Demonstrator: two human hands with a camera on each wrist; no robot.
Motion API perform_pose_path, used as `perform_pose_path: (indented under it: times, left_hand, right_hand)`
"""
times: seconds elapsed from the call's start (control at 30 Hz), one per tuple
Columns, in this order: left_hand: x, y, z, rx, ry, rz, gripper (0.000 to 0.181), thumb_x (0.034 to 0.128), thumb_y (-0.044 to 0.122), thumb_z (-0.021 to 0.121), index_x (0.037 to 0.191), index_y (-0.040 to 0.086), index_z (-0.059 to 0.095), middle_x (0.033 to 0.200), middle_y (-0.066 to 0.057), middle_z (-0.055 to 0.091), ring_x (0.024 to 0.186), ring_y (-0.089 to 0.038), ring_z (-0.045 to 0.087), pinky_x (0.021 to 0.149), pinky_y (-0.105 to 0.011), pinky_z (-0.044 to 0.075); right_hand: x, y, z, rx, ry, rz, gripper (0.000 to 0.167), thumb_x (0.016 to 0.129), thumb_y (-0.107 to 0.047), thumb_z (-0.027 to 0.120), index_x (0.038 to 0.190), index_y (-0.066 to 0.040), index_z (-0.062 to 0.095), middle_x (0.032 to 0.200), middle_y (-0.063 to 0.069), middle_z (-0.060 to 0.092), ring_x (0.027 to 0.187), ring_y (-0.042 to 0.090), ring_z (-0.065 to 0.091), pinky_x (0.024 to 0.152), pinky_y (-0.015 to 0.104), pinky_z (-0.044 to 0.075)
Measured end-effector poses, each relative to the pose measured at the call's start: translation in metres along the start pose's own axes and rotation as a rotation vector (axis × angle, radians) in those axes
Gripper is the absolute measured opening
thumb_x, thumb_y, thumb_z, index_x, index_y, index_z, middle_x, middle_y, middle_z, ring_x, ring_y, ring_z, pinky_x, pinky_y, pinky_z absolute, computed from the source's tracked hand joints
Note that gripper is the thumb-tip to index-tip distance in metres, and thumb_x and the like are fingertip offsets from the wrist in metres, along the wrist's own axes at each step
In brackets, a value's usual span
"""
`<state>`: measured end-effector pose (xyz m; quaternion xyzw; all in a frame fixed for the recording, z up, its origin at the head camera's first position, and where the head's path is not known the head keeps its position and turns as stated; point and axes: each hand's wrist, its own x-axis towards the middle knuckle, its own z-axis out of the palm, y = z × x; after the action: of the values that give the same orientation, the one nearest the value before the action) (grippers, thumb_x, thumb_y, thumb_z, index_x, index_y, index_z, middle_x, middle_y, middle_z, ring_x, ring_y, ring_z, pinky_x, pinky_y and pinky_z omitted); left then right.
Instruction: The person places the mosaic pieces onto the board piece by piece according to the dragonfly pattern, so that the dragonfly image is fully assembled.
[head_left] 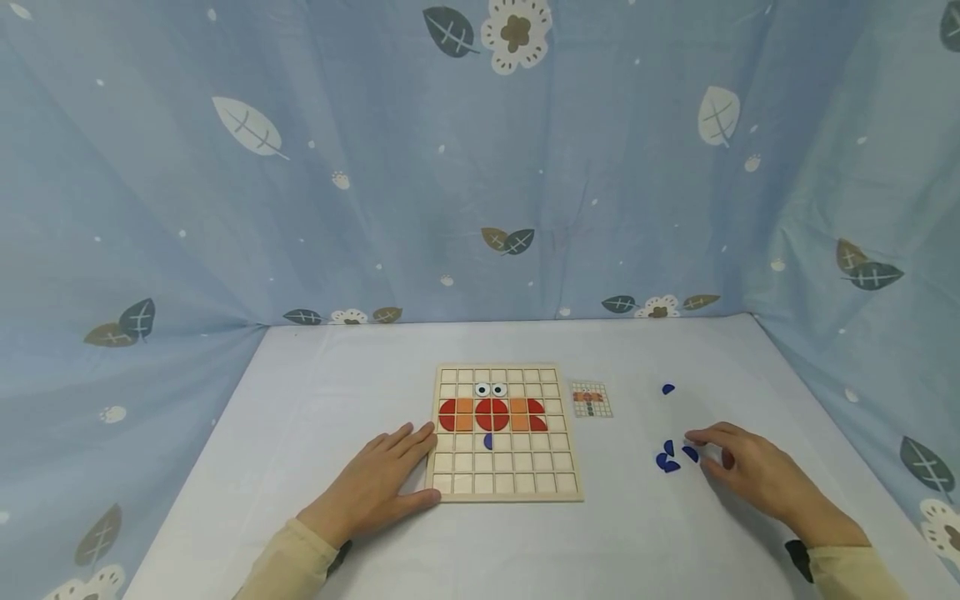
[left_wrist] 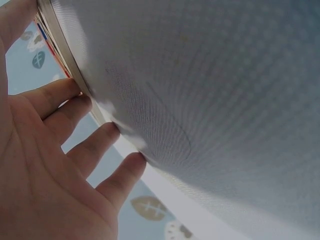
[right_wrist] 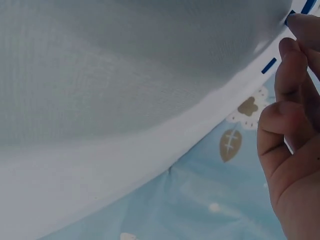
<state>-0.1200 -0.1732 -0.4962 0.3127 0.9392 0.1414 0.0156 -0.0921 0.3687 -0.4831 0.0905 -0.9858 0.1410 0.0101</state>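
Note:
A wooden grid board (head_left: 502,483) lies on the table, with red pieces (head_left: 492,414), orange squares (head_left: 519,414), two eye pieces (head_left: 491,389) and one blue half-round piece (head_left: 488,442) set in its cells. My left hand (head_left: 378,479) rests at the board's left edge, fingers spread and fairly straight, the fingertips touching its side in the left wrist view. At the right, my right hand (head_left: 757,471) is beside a loose blue half-round piece (head_left: 691,454). Its thumb and index fingertip stand apart near that piece; the other fingers bend loosely.
Several more blue half-round pieces (head_left: 672,467) lie close together left of the right hand, and a single blue piece (head_left: 668,389) sits farther back. A small pattern card (head_left: 592,400) is just right of the board. Behind the white table (head_left: 360,358) hangs a blue printed cloth (head_left: 412,192).

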Motion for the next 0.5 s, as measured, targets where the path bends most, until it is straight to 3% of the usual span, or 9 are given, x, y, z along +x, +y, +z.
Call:
perform_pose_path:
  times: [0.2,0.5]
  left_hand:
    - [0.0006,-0.0005,0.0002,0.008,0.006,0.005,0.081,0.0950,0.064,0.057,0.153,0.008,0.046,0.161,-0.005,0.039,0.146,-0.036,0.037,0.115,-0.056,0.033]
    - [-0.0001,-0.0005,0.0000,0.007,0.010,0.018,0.081,0.0952,0.062,0.058,0.153,0.006,0.046,0.160,-0.007,0.039,0.145,-0.037,0.037,0.115,-0.056,0.033]
  right_hand:
    - [0.0035,0.0024,-0.0015,-0.004,-0.023,-0.061,0.034,0.084,-0.007,0.078,0.117,-0.013,0.076,0.106,-0.003,0.066,0.069,0.001,0.046,0.056,0.024,0.044]
    - [0.0059,-0.0019,0.0010,-0.030,-0.038,-0.060,0.032,0.082,-0.013,0.081,0.114,-0.013,0.077,0.102,-0.006,0.067,0.074,0.005,0.051,0.062,0.026,0.049]
